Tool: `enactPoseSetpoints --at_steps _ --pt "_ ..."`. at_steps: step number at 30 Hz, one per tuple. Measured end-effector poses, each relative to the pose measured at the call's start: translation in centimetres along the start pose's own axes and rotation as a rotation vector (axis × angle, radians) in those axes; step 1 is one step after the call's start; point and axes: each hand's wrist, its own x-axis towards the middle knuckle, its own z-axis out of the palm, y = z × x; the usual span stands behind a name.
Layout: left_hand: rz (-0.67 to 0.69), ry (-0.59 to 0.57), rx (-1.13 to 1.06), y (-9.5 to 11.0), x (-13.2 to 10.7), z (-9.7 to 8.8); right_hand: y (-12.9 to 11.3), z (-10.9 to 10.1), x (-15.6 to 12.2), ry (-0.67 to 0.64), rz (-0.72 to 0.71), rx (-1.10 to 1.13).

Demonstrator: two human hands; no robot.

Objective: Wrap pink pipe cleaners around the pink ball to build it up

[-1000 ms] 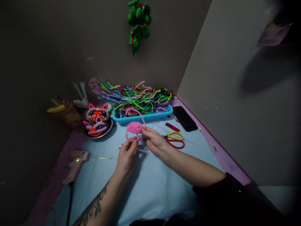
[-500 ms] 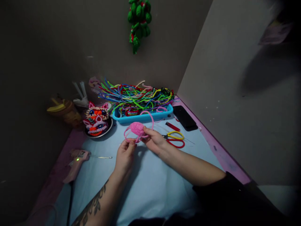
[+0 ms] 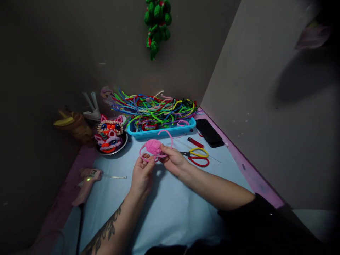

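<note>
A rounded pink pipe-cleaner piece is held up over the blue-covered table, with loose pink stems looping from it. My right hand grips its right side, thumb on top, the other fingers mostly hidden beneath. My left hand pinches a pink strand at the piece's lower left edge. One long stem curves up above my right hand and bends left. Just right of my right hand lie scissors with one yellow and one red handle loop.
Behind stands a blue tray heaped with colourful pipe cleaners. To the left are a bowl with two fuzzy animal faces and a pink glue gun. A red lighter and black phone lie right.
The pink piece has shifted slightly left and down. The long stem's free end has swung lower, and my left fingers have moved closer to my right hand.
</note>
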Motion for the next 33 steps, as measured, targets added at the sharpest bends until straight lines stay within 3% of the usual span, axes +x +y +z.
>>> enactPoseSetpoints --at_steps 4,7,10,13,17,21,26,33 --pt "-0.02 -0.055 0.028 -0.3 0.0 -0.2 -0.3 0.3 -0.1 -0.013 -0.032 -0.025" --pt "-0.008 0.043 0.047 -0.4 0.1 -0.6 -0.8 0.2 0.3 0.014 -0.118 -0.069" --pt "0.132 0.223 0.178 -0.1 0.2 -1.1 -1.2 -0.2 0.6 0.049 -0.188 -0.169" --pt "0.272 0.175 0.367 0.6 0.3 -1.2 -1.5 -0.6 0.8 0.066 -0.174 -0.322" --pt "0.092 0.004 0.336 1.5 0.2 -0.7 -2.0 -0.6 0.4 0.001 -0.176 -0.568" --pt "-0.063 -0.033 0.156 1.6 0.4 -0.5 -2.2 -0.4 -0.2 -0.108 -0.213 -0.701" --pt "-0.071 0.085 -0.075 1.9 0.9 -0.6 -2.2 -0.4 -0.8 -0.026 -0.457 -0.82" --pt "-0.063 0.017 -0.11 1.9 0.5 -0.5 -1.0 0.1 -1.6 -0.11 -0.567 -1.046"
